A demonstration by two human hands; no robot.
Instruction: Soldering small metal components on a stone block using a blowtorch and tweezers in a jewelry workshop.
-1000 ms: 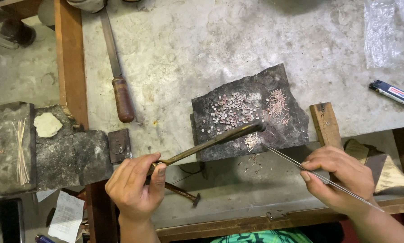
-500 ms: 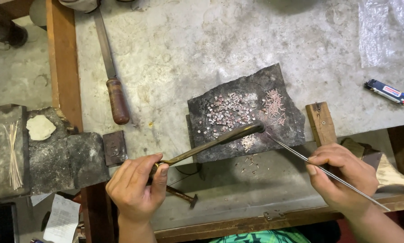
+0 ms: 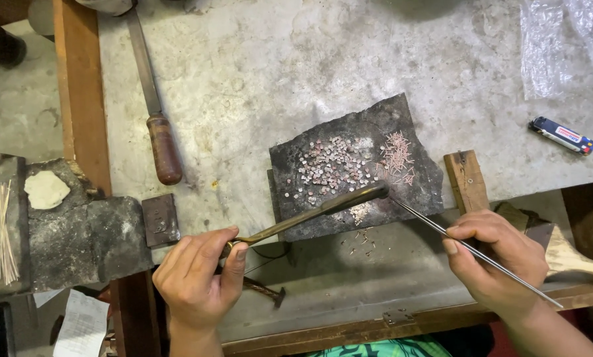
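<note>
Left hand closed on torch, nozzle angled up-right; right hand pinching thin rod, tip angled up-left, meeting nozzle over dark slab.

A single head-worn camera looks almost straight down from close above a grey worktop, its frame taking in the near wooden edge, both of the wearer's hands at the bottom, and floor at far left.
</note>
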